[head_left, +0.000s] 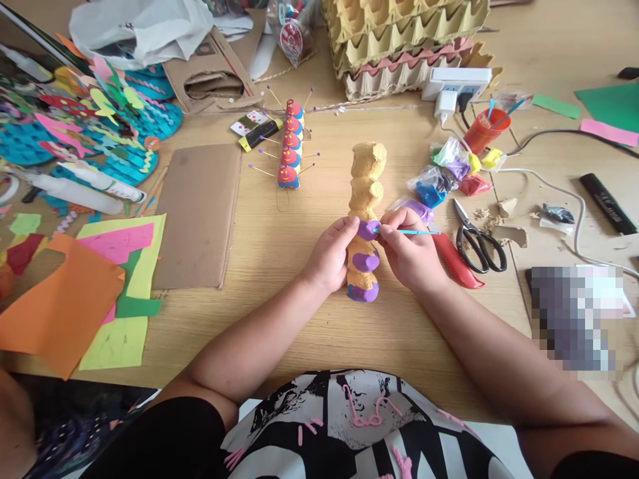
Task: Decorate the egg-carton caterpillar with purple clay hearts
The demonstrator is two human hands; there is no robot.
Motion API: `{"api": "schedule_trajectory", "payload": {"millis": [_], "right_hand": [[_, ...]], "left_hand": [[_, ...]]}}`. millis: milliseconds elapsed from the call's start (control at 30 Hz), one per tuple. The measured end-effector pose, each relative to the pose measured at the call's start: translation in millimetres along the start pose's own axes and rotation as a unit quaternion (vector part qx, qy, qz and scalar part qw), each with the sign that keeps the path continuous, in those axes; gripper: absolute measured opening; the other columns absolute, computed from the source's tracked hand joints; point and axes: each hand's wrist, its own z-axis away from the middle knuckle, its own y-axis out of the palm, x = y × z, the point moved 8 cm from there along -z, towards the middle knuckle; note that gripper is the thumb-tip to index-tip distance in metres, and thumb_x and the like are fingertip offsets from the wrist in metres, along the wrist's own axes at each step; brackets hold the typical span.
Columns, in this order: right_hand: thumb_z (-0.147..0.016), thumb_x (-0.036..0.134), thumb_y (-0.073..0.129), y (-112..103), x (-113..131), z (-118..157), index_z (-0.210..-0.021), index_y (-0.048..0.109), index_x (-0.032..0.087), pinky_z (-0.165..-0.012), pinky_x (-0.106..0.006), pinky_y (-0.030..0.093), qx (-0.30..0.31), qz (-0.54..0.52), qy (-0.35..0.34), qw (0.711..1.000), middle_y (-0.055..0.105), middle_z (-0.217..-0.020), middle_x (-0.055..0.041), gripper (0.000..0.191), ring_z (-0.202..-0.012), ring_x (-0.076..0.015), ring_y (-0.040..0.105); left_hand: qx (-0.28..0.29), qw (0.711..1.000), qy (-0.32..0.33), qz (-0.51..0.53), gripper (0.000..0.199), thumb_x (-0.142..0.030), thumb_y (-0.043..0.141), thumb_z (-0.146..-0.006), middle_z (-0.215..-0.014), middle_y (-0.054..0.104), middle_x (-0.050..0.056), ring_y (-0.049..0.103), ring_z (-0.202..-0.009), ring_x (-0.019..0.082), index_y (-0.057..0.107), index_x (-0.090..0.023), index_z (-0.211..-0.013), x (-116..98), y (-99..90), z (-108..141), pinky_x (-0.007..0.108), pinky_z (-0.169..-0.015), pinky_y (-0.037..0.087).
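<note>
A yellow egg-carton strip [368,193] with several bumps stands lengthwise in front of me. Purple clay [366,261] covers its three nearer bumps, with some blue at the nearest one. My left hand [332,256] grips the strip's left side, thumb near the third bump. My right hand [412,249] pinches a thin light-blue tool [422,232], whose tip touches the purple on that bump. Farther back lies a finished-looking strip [290,150] with red faces, blue parts and purple-tipped sticks.
Scissors [478,239], a red knife [456,256] and clay bags [432,189] lie right. Egg trays [399,46], a power strip [456,83] and a red cup [486,130] are behind. Cardboard [197,216] and coloured paper [64,299] lie left. A person's arm shows bottom left.
</note>
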Motion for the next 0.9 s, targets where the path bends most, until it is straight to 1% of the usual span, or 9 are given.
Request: {"api": "schedule_trajectory", "payload": {"millis": [67, 133, 300, 367, 467, 600, 733, 833, 900], "right_hand": [[-0.080, 0.056, 0.097, 0, 1, 0, -0.077, 0.062, 0.025, -0.075, -0.033, 0.045, 0.006, 0.011, -0.002, 1.000, 0.061, -0.079, 0.0037, 0.046, -0.076, -0.0152, 0.055], [-0.081, 0.058, 0.096, 0, 5, -1, -0.077, 0.062, 0.026, -0.072, -0.033, 0.046, 0.014, 0.039, -0.017, 0.999, 0.062, -0.080, 0.0029, 0.046, -0.075, -0.0156, 0.056], [-0.088, 0.061, 0.089, 3, 17, -1, -0.079, 0.061, 0.026, -0.063, -0.032, 0.044, 0.021, 0.153, -0.067, 0.986, 0.060, -0.076, 0.0017, 0.046, -0.070, -0.0156, 0.052], [-0.089, 0.063, 0.088, 3, 20, -1, -0.079, 0.061, 0.025, -0.063, -0.032, 0.043, 0.014, 0.172, -0.080, 0.982, 0.061, -0.077, 0.0014, 0.047, -0.069, -0.0151, 0.052], [-0.089, 0.064, 0.087, 3, 19, -1, -0.079, 0.061, 0.026, -0.062, -0.032, 0.043, 0.014, 0.168, -0.075, 0.983, 0.060, -0.076, 0.0015, 0.047, -0.068, -0.0150, 0.051], [-0.090, 0.061, 0.087, 4, 17, 0, -0.080, 0.062, 0.026, -0.066, -0.034, 0.047, 0.034, 0.169, -0.083, 0.981, 0.063, -0.079, 0.0005, 0.044, -0.072, -0.0164, 0.057], [-0.095, 0.058, 0.083, 2, 20, 1, -0.081, 0.064, 0.026, -0.069, -0.036, 0.047, 0.026, 0.221, -0.120, 0.968, 0.066, -0.080, 0.0001, 0.039, -0.072, -0.0167, 0.058], [-0.096, 0.057, 0.082, 3, 23, 2, -0.081, 0.064, 0.027, -0.070, -0.038, 0.049, 0.032, 0.228, -0.135, 0.964, 0.065, -0.081, -0.0007, 0.037, -0.075, -0.0186, 0.059], [-0.096, 0.053, 0.082, 4, 28, 3, -0.080, 0.065, 0.028, -0.075, -0.041, 0.052, 0.036, 0.234, -0.166, 0.957, 0.064, -0.084, -0.0017, 0.035, -0.080, -0.0205, 0.061]], "left_hand": [[0.003, 1.000, 0.005, 0.015, 0.035, -0.052, 0.089, -0.089, -0.085, 0.077, 0.000, 0.072, -0.077, 0.012, 0.073, -0.021, -0.086, 1, -0.5, -2, 0.024, -0.073, 0.057], [0.001, 1.000, 0.005, 0.023, 0.033, -0.050, 0.088, -0.090, -0.084, 0.077, -0.001, 0.072, -0.076, 0.011, 0.073, -0.021, -0.085, 3, -1.6, -3, 0.024, -0.072, 0.057], [-0.001, 1.000, -0.022, 0.020, 0.029, -0.048, 0.082, -0.096, -0.084, 0.077, -0.001, 0.072, -0.076, 0.011, 0.074, -0.021, -0.087, 8, -0.1, -5, 0.024, -0.074, 0.056], [0.001, 1.000, -0.025, 0.016, 0.029, -0.048, 0.079, -0.097, -0.087, 0.078, 0.000, 0.073, -0.079, 0.012, 0.075, -0.021, -0.088, 8, 1.1, -4, 0.024, -0.077, 0.056], [0.000, 1.000, -0.019, -0.002, 0.031, -0.050, 0.077, -0.098, -0.091, 0.080, 0.000, 0.075, -0.086, 0.013, 0.077, -0.020, -0.091, 7, 0.4, -4, 0.024, -0.082, 0.055], [0.015, 1.000, -0.016, -0.001, 0.033, -0.054, 0.078, -0.097, -0.099, 0.082, 0.001, 0.076, -0.095, 0.015, 0.080, -0.021, -0.099, 5, 1.3, -2, 0.027, -0.091, 0.056], [0.031, 0.999, -0.035, 0.009, 0.035, -0.055, 0.078, -0.098, -0.098, 0.081, 0.002, 0.075, -0.089, 0.014, 0.081, -0.021, -0.103, 6, 4.4, 1, 0.026, -0.084, 0.056], [0.033, 0.999, -0.031, 0.004, 0.036, -0.056, 0.078, -0.097, -0.100, 0.081, 0.003, 0.075, -0.094, 0.016, 0.081, -0.020, -0.103, 4, 5.4, 3, 0.027, -0.087, 0.056], [0.031, 0.999, -0.022, 0.003, 0.036, -0.056, 0.078, -0.098, -0.099, 0.080, 0.003, 0.075, -0.094, 0.016, 0.081, -0.021, -0.101, 2, 5.0, 3, 0.028, -0.089, 0.056]]}}
